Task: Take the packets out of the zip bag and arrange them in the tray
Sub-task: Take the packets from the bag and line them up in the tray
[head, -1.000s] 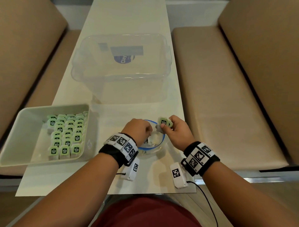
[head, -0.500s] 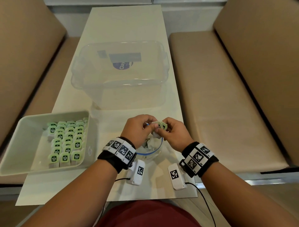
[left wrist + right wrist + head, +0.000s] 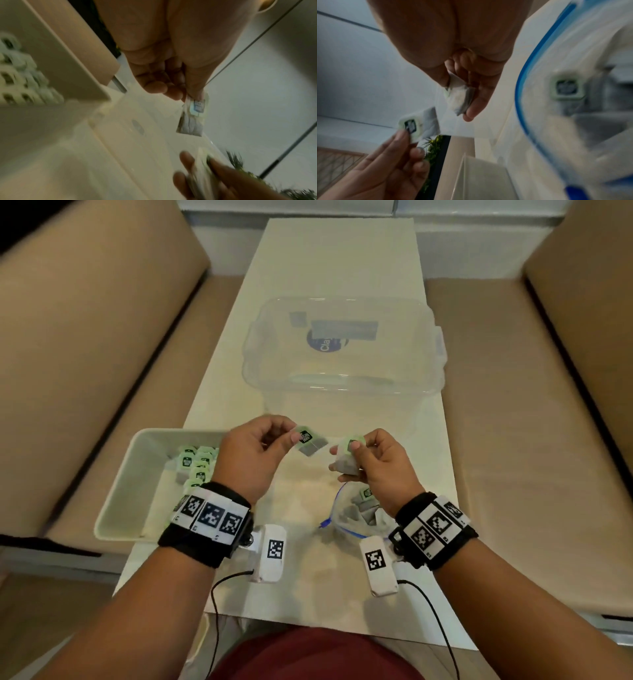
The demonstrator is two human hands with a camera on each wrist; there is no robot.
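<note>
Packets are well underway: rows already fill the tray (image 3: 116, 501), several sit in the zip bag (image 3: 346, 517). Left hand (image 3: 253, 453) pinches one packet (image 3: 308, 441) above the table; right hand (image 3: 373, 463) clutches a small bunch (image 3: 346, 455), ready to follow.

A booth-style seating nook, probably in a café, canteen or office break area: a long, narrow cream table (image 3: 335, 265) runs between two tan padded benches (image 3: 85, 344) with tall upholstered backs. A pale wall (image 3: 462, 237) closes the far end. On the table stand a clear plastic storage tub (image 3: 342, 385) and a shallow off-white tray (image 3: 137, 474). The right wrist view, blurred, catches what may be green foliage (image 3: 435, 146) beyond a dark frame.
</note>
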